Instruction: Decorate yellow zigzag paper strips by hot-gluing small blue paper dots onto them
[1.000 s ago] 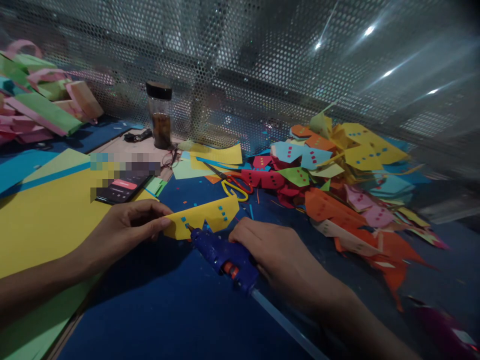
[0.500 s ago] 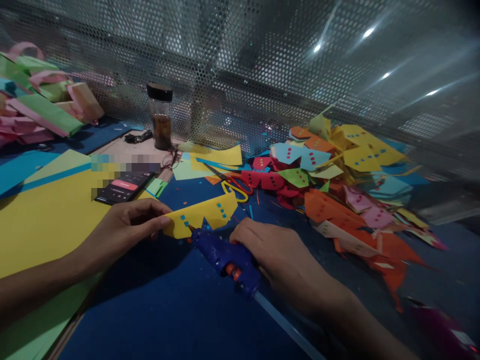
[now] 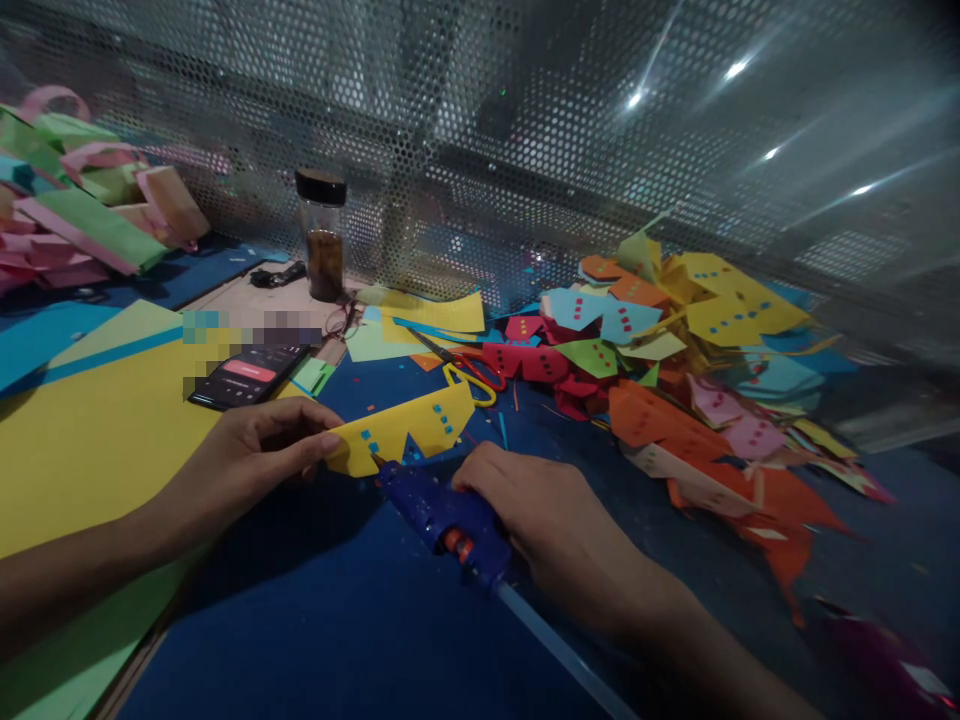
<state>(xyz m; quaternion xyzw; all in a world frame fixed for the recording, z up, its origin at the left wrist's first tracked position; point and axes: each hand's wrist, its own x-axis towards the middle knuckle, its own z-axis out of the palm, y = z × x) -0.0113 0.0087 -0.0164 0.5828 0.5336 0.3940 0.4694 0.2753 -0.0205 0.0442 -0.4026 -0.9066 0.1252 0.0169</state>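
Observation:
My left hand (image 3: 274, 450) pinches the left end of a yellow paper cutout (image 3: 394, 428), thumb on its near face. The cutout has a small notch in its lower edge and rows of little blue squares on both sides. In my right hand (image 3: 532, 510) is a blue hot glue gun (image 3: 442, 515), fingers wrapped around its handle. A long clear glue stick (image 3: 559, 645) trails from its back end. The nozzle tip points at the lower left part of the cutout, just under the left squares; whether it touches, I cannot tell.
Scissors (image 3: 471, 380) with red and yellow handles lie behind the cutout. A phone (image 3: 251, 372) and a lidded jar of brown liquid (image 3: 324, 250) stand left. Colourful paper cutouts (image 3: 675, 430) pile at right; yellow sheets (image 3: 97, 440) cover the left. Perforated metal (image 3: 420, 190) rises behind.
The glue gun and my right hand have shifted slightly left, bringing the nozzle a little further left along the cutout. My left hand and the cutout stay almost still.

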